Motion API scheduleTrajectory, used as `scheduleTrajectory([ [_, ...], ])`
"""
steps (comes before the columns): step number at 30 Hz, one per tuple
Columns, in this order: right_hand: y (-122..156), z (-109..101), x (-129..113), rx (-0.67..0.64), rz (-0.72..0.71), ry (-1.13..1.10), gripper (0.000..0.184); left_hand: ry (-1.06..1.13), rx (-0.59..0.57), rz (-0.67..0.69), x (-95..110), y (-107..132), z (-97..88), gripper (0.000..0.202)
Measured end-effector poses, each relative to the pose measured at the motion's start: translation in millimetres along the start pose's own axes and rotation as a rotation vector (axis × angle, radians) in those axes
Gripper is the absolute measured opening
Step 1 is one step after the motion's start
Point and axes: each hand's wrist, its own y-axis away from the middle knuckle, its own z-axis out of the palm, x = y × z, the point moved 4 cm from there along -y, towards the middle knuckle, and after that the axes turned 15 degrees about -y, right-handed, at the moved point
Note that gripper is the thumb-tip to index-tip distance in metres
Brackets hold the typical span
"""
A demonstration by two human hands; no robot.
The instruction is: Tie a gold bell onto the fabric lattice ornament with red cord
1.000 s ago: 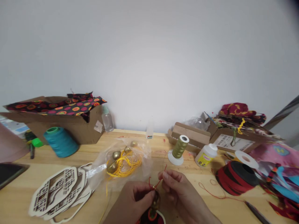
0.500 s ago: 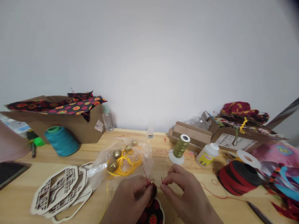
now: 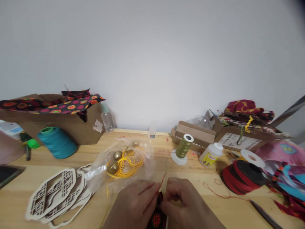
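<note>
In the head view, two bare hands meet low in the middle, over a pale wooden worktop (image 3: 83, 156). Between and below them is a dark fabric piece (image 3: 156, 219) with a red and orange flower motif, its upper part partly hidden by the hands. A red cord (image 3: 163, 182) rises at its top, slanting up to the right.

The step in hand appears to be working this cord at the top of the piece. The next move seems to call for a steady grip on the piece and fine control of the cord.

The left hand (image 3: 137, 203) has its fingers close together, apparently pinching the cord near their tips. The right hand (image 3: 183, 200) is curled just beside it, thumb against the piece; whether its fingertips are pressed together, or pinch anything, cannot be told.

Beyond the left hand, brass bells (image 3: 117, 155) and yellow cord (image 3: 128, 167) lie in a clear bag (image 3: 149, 156).
</note>
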Motion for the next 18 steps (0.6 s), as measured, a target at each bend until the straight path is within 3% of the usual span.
scheduleTrajectory([
  [7,-1.4,0.5,7.4,-0.012,0.133,-0.225,0.012,-0.049,0.023,-0.005,-2.0,1.7,1.6,0.019],
  [18,-0.2,0.4,6.0,0.006,0.135,-0.309,0.013,-0.106,0.051,0.046,4.6,-5.7,-5.6,0.027],
])
